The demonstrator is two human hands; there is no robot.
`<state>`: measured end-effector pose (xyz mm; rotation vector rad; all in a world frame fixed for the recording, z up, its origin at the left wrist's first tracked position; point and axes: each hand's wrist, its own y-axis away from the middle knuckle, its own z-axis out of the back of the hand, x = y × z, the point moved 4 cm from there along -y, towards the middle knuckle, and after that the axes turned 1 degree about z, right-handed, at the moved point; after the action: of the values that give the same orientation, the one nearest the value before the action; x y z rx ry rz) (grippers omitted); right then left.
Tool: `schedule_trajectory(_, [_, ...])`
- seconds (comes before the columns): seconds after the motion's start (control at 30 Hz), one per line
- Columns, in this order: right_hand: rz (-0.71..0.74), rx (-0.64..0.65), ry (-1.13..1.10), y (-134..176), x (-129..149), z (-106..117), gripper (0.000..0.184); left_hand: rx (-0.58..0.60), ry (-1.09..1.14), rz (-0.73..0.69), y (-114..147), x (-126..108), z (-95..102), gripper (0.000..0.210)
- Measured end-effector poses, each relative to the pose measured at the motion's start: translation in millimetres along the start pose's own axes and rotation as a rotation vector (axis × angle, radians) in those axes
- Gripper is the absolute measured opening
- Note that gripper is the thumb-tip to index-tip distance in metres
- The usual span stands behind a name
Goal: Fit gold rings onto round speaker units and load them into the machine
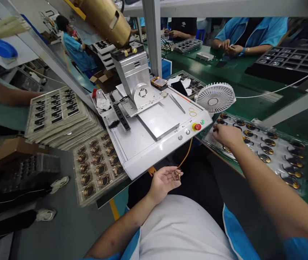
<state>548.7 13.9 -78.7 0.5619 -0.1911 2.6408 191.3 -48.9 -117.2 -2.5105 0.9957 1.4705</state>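
Observation:
My left hand (162, 185) is palm up in front of my body, its fingers curled around a small gold-coloured metal ring (176, 176). Out to the right, my right hand (229, 136) reaches over the near left corner of a clear plastic tray (274, 144). Its fingers are pinched together, with a small dark piece at the tips whose kind I cannot make out. Rows of round black-and-amber parts with short curved tails (265, 157) lie in that tray.
A white machine base (143, 159) with a red stop button (197, 126) stands ahead, carrying a metal fixture (133, 76), tweezers (177, 103) and a plate. A small white fan (215, 97) is at its right. At left are a tray of ring parts (99, 166) and stacked trays (59, 112).

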Motion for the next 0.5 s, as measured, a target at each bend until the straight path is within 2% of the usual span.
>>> schedule_trajectory(0.03, [-0.004,-0.008,-0.024,6.6,1.2,2.5,0.012,-0.008,0.006,0.010,0.6,-0.3,0.6,0.053])
schedule_trajectory(0.13, [0.060,0.044,-0.190,42.3,18.4,4.3,0.029,0.007,-0.002,0.037,1.2,-5.8,-1.0,0.056])
schedule_trajectory(0.23, [0.215,0.183,-0.585,92.6,55.5,1.0,0.038,0.119,-0.024,0.058,-2.3,-15.2,-9.2,0.064])
schedule_trajectory(0.3, [0.314,0.234,-0.782,121.5,81.5,1.1,0.032,0.228,-0.021,0.079,-6.0,-20.4,-16.5,0.073])
schedule_trajectory(0.4, [0.449,0.177,-0.826,145.6,108.1,5.4,0.020,0.348,0.004,0.100,-10.0,-25.5,-23.3,0.083])
schedule_trajectory(0.5, [0.582,0.107,-0.745,152.9,120.5,10.8,0.020,0.366,-0.013,0.143,-9.9,-26.4,-22.7,0.086])
